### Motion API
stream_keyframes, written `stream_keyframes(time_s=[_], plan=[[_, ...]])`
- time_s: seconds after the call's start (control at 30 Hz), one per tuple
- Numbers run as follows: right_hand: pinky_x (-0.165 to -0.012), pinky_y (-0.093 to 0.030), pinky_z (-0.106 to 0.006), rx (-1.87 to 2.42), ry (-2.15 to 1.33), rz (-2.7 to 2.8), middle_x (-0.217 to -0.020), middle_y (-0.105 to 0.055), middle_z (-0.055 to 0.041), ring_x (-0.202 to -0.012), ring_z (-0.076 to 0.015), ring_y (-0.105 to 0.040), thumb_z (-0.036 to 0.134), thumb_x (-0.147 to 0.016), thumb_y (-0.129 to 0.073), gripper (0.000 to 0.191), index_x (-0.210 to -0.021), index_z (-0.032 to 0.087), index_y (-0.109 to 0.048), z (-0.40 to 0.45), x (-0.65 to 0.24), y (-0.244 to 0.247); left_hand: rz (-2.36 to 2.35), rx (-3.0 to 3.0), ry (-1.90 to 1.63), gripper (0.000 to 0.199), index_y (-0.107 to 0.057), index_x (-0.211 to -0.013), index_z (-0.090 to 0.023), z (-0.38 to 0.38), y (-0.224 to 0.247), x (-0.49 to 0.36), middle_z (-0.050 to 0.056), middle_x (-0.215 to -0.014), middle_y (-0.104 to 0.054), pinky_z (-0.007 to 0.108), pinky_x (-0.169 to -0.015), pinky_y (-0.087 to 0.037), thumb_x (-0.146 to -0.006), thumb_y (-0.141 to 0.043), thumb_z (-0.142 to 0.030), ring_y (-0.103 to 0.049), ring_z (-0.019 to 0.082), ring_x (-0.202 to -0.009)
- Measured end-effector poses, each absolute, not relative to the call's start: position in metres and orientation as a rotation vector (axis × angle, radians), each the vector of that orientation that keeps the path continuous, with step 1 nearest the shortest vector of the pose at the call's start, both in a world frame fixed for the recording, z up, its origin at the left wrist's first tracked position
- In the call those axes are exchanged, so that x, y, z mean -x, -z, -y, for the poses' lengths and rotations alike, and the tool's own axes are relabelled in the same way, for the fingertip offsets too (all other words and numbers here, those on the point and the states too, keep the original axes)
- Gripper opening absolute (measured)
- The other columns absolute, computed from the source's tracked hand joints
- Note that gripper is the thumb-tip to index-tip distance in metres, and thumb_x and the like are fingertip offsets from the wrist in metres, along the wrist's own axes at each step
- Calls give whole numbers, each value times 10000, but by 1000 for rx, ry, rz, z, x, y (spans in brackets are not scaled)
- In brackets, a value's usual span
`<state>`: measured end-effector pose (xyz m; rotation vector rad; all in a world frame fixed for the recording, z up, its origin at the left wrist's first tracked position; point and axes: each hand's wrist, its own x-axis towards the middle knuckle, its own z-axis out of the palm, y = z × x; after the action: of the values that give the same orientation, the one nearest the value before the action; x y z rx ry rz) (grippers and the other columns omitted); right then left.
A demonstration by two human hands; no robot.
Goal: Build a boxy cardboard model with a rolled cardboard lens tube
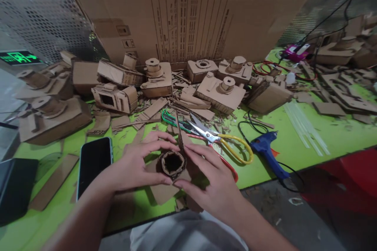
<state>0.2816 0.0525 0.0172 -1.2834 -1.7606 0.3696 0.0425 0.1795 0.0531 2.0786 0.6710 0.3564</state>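
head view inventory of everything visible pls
tube: one, brown, between hands
scraps: many, brown, scattered
cardboard models: at least ten, brown, back
cardboard sheet: one, brown, behind models
table: one, green, beneath
phone: one, black, left
unclear object: one, black, left
cutter: one, green, centre
scissors: one, yellow-handled, centre
handle: one, red, beside scissors
glue gun: one, blue, right
glue sticks: several, clear, right
device: one, purple, back right
sign: one, green, far left
blurred item: one, red, right
left hand, right hand: one each, bare, around tube

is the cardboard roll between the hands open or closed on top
Open: the cardboard roll between the left hand and right hand shows a dark hollow inside its rim. Cannot tell what lies deeper.
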Motion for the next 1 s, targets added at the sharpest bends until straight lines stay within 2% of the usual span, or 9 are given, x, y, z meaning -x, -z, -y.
stream_keyframes(time_s=[0.13, 0.4, 0.57, 0.77, 0.9, 1.0], plan=[[-1163, -627, -494, 1303, -380, 1748, -1451, -698, -187, -1352, -323, -699, 366, -1005, -822, 629, -1569, 194, -602, -52, -279, -17, -684, -2085, -331, 617, -705, -1415, -353, -179, -52, -42, 106, -1568, -588, 492, -1241, -501, -853, -946, -436, -559, 336, -1496], [-1196, -598, -474, 1300, -382, 1789, -1463, -688, -196, -1370, -319, -676, 333, -1020, -789, 604, -1566, 158, -597, -51, -280, -19, -671, -2096, -271, 649, -685, -1444, -353, -179, -49, -43, 104, -1617, -547, 501, -1280, -458, -850, -943, -382, -547, 328, -1517], [-1209, -584, -471, 1274, -405, 1818, -1483, -672, -210, -1404, -313, -644, 303, -1055, -731, 552, -1560, 130, -591, -53, -283, -25, -694, -2068, -259, 671, -686, -1471, -340, -178, -50, -44, 99, -1537, -606, 445, -1225, -515, -849, -937, -378, -612, 313, -1441], [-1172, -616, -455, 1281, -539, 1833, -1417, -717, -161, -1343, -277, -685, 227, -1098, -658, 405, -1502, 190, -660, -58, -292, -35, -762, -2072, -216, 666, -700, -1458, -375, -180, -51, -41, 75, -1446, -605, 454, -1205, -521, -840, -946, -425, -635, 299, -1364], [-1152, -634, -452, 1304, -560, 1830, -1412, -715, -164, -1340, -278, -694, 198, -1107, -619, 416, -1521, 195, -655, -58, -293, -38, -802, -2068, -210, 642, -730, -1405, -377, -180, -51, -41, 74, -1454, -592, 470, -1210, -515, -811, -967, -439, -624, 317, -1376], [-1132, -647, -445, 1302, -563, 1828, -1394, -718, -151, -1316, -270, -710, 171, -1114, -581, 448, -1553, 234, -639, -59, -293, -38, -787, -2035, -221, 626, -739, -1389, -368, -180, -52, -42, 67, -1425, -614, 425, -1182, -543, -809, -971, -418, -647, 302, -1351]])
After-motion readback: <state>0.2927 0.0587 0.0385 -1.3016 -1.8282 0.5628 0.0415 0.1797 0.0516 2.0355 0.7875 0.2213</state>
